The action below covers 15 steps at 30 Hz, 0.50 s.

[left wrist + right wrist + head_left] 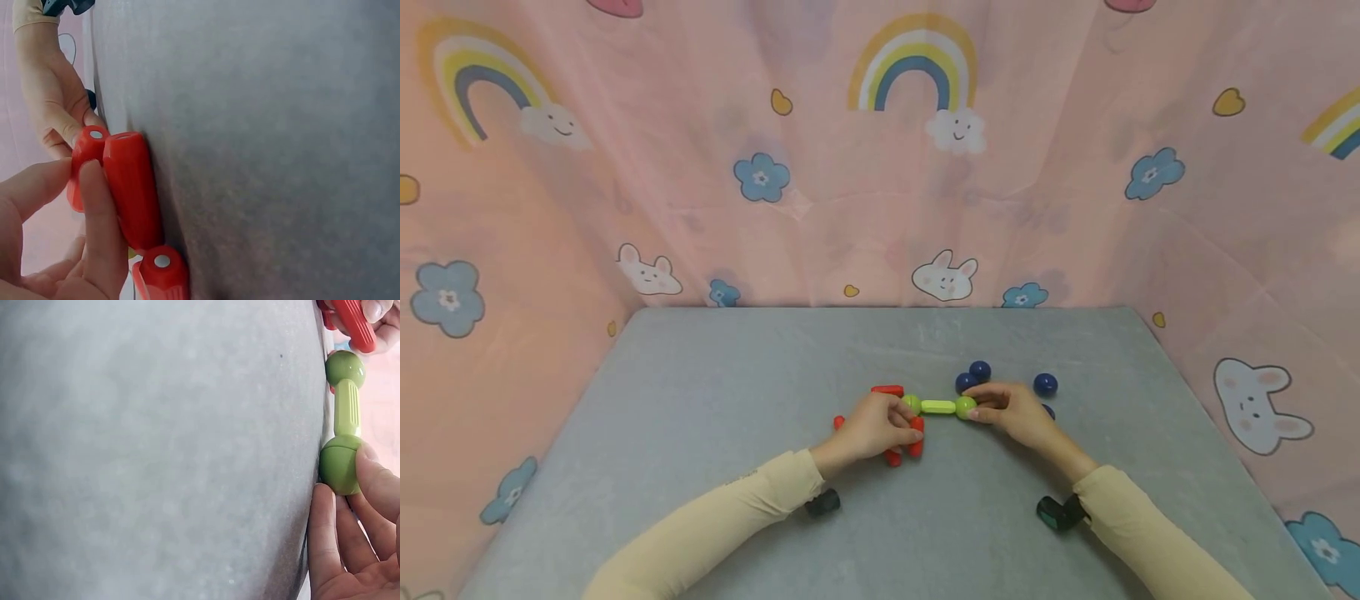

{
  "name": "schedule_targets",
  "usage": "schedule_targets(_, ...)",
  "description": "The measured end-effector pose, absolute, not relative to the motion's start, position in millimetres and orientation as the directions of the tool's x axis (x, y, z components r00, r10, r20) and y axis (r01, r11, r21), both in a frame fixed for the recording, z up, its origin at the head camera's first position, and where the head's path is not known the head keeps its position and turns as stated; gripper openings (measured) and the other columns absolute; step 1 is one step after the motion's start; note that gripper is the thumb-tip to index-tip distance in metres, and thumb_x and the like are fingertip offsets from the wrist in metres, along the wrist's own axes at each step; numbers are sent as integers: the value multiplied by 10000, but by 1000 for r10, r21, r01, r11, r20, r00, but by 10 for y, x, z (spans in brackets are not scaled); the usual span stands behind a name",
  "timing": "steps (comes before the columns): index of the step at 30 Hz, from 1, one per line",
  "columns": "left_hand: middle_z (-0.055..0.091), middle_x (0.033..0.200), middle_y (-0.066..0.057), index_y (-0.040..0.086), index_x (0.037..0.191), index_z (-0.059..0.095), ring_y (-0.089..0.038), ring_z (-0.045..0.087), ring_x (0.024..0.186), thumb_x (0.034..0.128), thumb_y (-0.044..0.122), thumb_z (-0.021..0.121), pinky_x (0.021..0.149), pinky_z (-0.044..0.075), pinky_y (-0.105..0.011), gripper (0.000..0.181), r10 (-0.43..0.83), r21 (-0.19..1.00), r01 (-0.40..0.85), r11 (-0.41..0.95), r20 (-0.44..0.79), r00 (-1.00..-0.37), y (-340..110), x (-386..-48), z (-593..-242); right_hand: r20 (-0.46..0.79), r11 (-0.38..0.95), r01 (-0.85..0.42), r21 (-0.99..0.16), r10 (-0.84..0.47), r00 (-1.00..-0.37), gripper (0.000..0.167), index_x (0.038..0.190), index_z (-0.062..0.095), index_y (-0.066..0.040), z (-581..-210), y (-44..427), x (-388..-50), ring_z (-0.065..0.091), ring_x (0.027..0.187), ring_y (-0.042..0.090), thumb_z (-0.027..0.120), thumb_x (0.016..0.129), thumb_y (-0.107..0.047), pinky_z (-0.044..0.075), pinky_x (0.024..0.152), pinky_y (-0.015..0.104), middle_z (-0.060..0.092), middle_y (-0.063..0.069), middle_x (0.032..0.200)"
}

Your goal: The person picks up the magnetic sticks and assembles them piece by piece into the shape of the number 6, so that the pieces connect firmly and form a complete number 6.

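My left hand (876, 425) pinches a red magnetic rod (84, 178) between thumb and fingertip; a pale metal dot shows on its end. More red rods lie beneath and around that hand, one right beside the held rod (133, 187) and another lower down (162, 281). To the right, two green balls are joined by a yellow-green rod (937, 407) into a dumbbell shape. My right hand (1018, 412) grips the right green ball (340, 465), thumb on top and fingers at its side. The left green ball (345, 369) is near the held red rod.
Several dark blue balls sit around the right hand, two together behind it (980, 371) and one farther right (1045, 384). A red rod (887, 390) lies behind the left hand. The grey table (737, 367) meets a pink printed curtain (820, 242) at the back and sides.
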<state>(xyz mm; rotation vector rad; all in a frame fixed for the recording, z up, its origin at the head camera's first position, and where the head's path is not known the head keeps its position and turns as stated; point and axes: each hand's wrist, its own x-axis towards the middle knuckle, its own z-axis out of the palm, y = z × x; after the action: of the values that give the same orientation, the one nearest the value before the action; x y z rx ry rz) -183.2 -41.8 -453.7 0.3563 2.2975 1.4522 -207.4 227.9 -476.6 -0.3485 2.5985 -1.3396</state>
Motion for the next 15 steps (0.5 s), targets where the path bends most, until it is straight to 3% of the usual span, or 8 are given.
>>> schedule_targets(9,751,748,-106,12,947,663,-135,652,520,818,141,801,563,572,-290,228,377,896,-62,441,-247,-892,-481,-1862,-4522,-66,571,-116,-813,-289,-955,339,1192,701,-60,-4763,2281,-2072,685,991,191,745,886,-201,535,770,189,708,160,1186)
schedule_targets(15,761,760,-115,7,956,673,-154,694,576,812,143,807,564,584,-305,239,372,904,-121,411,-287,-883,-524,-1879,-4512,-60,565,-121,-816,-292,-954,334,1188,702,-57,-4773,2285,-2073,686,979,190,745,886,-192,533,767,189,713,160,1174)
